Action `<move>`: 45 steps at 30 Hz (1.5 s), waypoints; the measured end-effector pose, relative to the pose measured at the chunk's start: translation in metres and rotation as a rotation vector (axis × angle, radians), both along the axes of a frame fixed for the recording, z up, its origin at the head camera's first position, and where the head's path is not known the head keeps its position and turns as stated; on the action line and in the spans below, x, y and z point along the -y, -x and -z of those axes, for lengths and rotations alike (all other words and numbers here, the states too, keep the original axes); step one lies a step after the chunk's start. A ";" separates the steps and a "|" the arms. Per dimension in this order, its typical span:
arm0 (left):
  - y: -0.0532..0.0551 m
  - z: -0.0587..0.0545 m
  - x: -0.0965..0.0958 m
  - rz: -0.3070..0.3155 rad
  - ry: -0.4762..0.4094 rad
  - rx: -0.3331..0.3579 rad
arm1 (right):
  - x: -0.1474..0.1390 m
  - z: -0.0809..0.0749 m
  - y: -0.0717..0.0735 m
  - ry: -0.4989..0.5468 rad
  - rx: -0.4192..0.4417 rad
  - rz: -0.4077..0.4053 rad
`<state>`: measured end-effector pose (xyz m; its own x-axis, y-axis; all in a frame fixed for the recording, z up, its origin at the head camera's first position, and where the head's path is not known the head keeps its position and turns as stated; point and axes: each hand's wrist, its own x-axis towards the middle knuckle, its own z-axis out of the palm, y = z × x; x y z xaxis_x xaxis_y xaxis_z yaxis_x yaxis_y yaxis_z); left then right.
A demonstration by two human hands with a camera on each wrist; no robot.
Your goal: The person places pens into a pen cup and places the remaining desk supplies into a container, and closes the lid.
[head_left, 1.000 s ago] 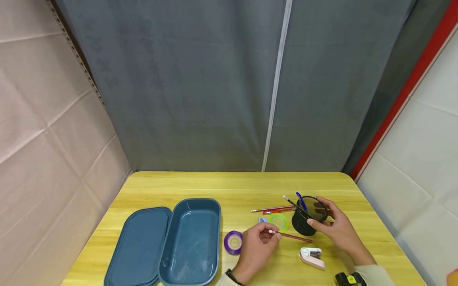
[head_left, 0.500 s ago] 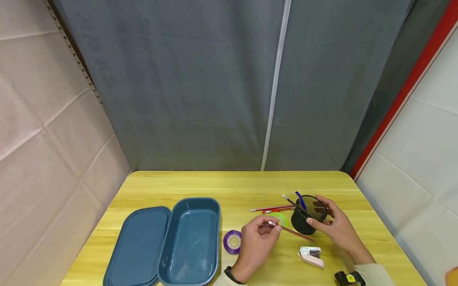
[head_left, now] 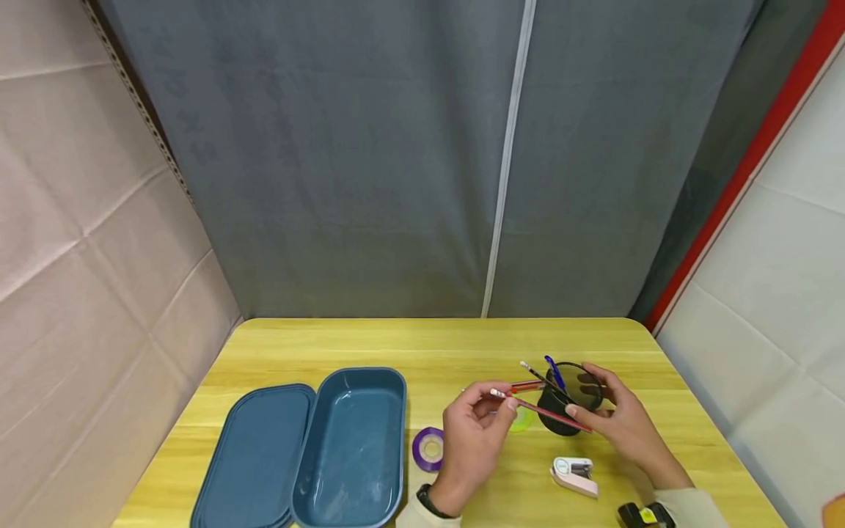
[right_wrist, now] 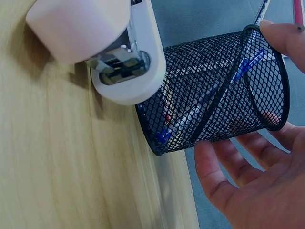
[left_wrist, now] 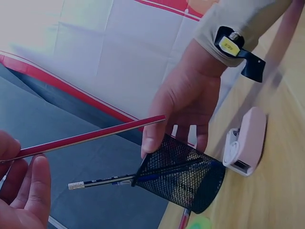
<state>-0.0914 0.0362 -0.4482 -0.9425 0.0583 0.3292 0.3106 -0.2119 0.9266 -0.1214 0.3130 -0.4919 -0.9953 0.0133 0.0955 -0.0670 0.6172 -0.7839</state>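
Note:
A red pencil (left_wrist: 95, 136) with a white eraser end is pinched between the thumb and fingers of my left hand (head_left: 472, 433). It slants over the table, its far end near the rim of a black mesh pen cup (head_left: 557, 411). My right hand (head_left: 617, 418) holds that cup by its rim and side, thumb at the near edge. Inside the cup lean a dark pencil (left_wrist: 100, 181) with a white eraser and a blue pen (head_left: 555, 372). In the right wrist view the cup's mesh wall (right_wrist: 209, 86) shows the blue pen through it.
A pink and white stapler (head_left: 574, 476) lies in front of the cup. Red pens (head_left: 526, 386) and a green tape roll (head_left: 521, 419) lie behind my left hand, partly hidden. A purple tape roll (head_left: 428, 449), a blue box (head_left: 353, 447) and its lid (head_left: 257, 447) are leftward.
My left hand has risen slightly and moved away from me with the red pencil, whose far end now reaches across the cup's front. My right hand and the cup stay in place.

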 end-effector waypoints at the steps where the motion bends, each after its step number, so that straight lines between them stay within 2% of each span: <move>1: 0.001 -0.001 -0.001 0.000 -0.007 0.000 | 0.000 0.001 0.000 0.003 0.001 -0.001; 9: 0.010 -0.010 -0.005 -0.027 -0.094 -0.036 | 0.001 -0.001 0.000 0.026 -0.016 0.005; 15: 0.017 -0.012 -0.010 -0.054 -0.104 -0.032 | 0.002 -0.004 0.000 0.025 -0.001 0.005; 23: 0.022 -0.002 -0.016 -0.100 -0.082 -0.033 | 0.003 -0.004 0.002 0.028 0.005 0.012; 35: 0.026 0.012 -0.027 -0.117 -0.056 -0.029 | 0.003 0.000 0.001 0.027 -0.001 0.025; 45: 0.026 0.020 -0.033 -0.113 -0.014 0.022 | 0.004 0.000 -0.001 0.031 0.005 0.029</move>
<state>-0.1175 0.0695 -0.4686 -0.9499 -0.0535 0.3080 0.3124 -0.1899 0.9308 -0.1207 0.3092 -0.4918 -0.9950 0.0452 0.0893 -0.0451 0.5946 -0.8028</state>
